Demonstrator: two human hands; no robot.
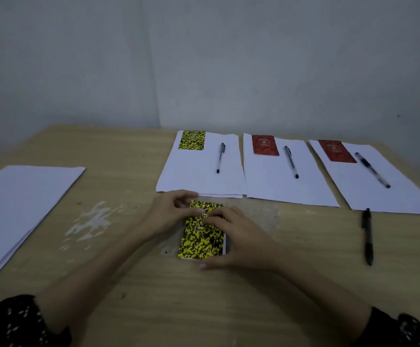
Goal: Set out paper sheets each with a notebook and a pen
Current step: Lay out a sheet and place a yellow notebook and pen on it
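Both the left hand (172, 216) and the right hand (236, 237) rest fingers-down, gripping the edges of a yellow notebook (202, 236) lying on the counter (133, 284) just in front of three paper sheets (199, 176), a spare pen (367, 236) lying off to the right.

No text can be read anywhere. The near notebook (202, 236) carries a pale framed label on its yellow-and-black cover, but its marks are too blurred to make out. The far notebooks' (265, 144) label boxes are equally illegible.
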